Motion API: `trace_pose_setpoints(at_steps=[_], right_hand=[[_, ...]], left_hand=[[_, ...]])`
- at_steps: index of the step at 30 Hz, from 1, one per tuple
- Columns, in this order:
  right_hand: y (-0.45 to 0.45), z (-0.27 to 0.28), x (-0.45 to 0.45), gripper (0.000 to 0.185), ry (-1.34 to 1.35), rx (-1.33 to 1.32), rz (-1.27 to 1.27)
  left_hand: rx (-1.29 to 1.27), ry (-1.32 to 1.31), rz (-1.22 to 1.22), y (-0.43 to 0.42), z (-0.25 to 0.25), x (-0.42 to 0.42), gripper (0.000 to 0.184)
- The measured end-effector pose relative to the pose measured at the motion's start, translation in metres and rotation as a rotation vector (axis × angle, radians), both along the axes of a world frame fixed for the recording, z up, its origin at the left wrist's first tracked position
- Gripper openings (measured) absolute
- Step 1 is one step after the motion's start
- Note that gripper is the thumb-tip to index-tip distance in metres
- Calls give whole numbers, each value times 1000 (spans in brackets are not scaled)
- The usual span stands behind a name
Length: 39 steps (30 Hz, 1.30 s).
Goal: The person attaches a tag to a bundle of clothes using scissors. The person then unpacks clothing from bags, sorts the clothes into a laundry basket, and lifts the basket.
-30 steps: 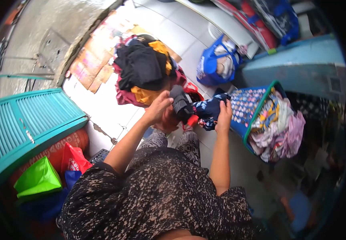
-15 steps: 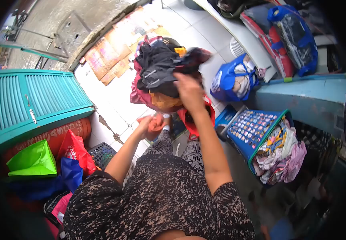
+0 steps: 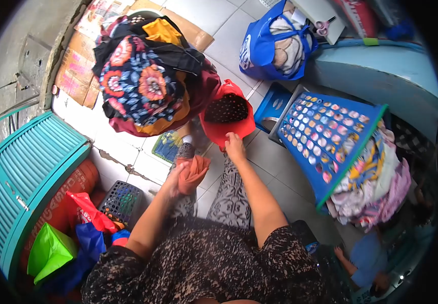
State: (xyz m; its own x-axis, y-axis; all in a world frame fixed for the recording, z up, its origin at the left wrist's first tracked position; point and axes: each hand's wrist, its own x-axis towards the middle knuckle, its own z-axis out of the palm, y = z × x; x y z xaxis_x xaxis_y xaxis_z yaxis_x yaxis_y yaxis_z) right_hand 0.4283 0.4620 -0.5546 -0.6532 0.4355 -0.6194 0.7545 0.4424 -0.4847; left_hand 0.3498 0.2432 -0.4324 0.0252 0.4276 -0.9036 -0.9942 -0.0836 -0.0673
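Crumpled coral cloth is bunched in my left hand, above my left leg. My right hand has its fingers closed on the near rim of a red bag. Dark dotted cloth shows inside that bag's open mouth. Beyond my hands rises a heap of clothes, with a dark floral garment on its near side. Black cloth, a yellow-orange piece and maroon cloth are also in the heap.
A blue bag of cloth stands at upper right. The tilted blue basket holds clothes. Scissors lie on a white surface. Lower left are a dark crate and a green bag. Another person's blue clothing shows lower right.
The dark floral garment has moved from my hands onto the heap. My right hand has come back from the heap to the red bag. The view has shifted.
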Motion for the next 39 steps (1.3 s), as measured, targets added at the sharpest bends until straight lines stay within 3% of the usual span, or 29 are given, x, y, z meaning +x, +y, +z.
trace_pose_setpoints(at_steps=[3, 6, 7, 8, 10, 11, 14, 15, 18, 20, 21, 24, 28, 31, 32, 33, 34, 35, 39], right_hand=[[37, -62, -15, 64, -174, 190, 304], [66, -146, -34, 77, -82, 550, 445], [74, -156, -47, 70, -172, 498, 475], [83, -186, -46, 43, -251, 468, 587], [86, -214, -50, 21, -222, 435, 448], [90, -225, -51, 19, -289, 298, 470], [86, -223, -48, 19, -61, 281, 233], [88, -212, -47, 20, -166, 218, 354], [85, -149, -26, 24, 147, 242, 497], [81, -103, -15, 27, 266, -43, 390], [82, -70, -19, 27, 196, -305, 258], [71, 51, -23, 24, 289, -475, 4], [57, 177, -11, 21, 460, -496, -246], [32, 239, -9, 29, 562, -375, -199], [20, 261, -16, 32, 693, -368, -77], [6, 286, -22, 34, 598, -348, 58], [-10, 304, -26, 36, 506, -321, 193], [-28, 313, -26, 37, 498, -235, 306], [-62, 322, -26, 40, 537, -30, 508]], left_hand=[[78, -31, 150, -18, -39, 25, 49], [109, -105, 317, -21, -58, 35, 56], [93, -119, 348, -23, -63, 39, 57], [77, -129, 383, -25, -66, 44, 58], [56, -159, 369, -27, -74, 45, 61], [47, -179, 367, -27, -73, 45, 61], [59, -151, 351, -20, -67, 47, 60], [73, -143, 355, -17, -67, 48, 59], [96, -125, 302, -12, -65, 57, 55], [68, -100, 237, -11, -66, 65, 53], [6, -74, 175, -2, -57, 63, 49], [78, -78, 1, 12, -29, 51, 48], [218, -88, -4, 36, 21, 22, 63], [268, -40, -169, 52, 39, -7, 70], [257, -37, -224, 55, 44, -12, 71], [379, -128, -221, 67, 67, -26, 68], [315, 159, -469, 76, 99, -40, 64], [362, 309, -549, 79, 104, -44, 62], [598, 562, -520, 89, 94, -60, 55]])
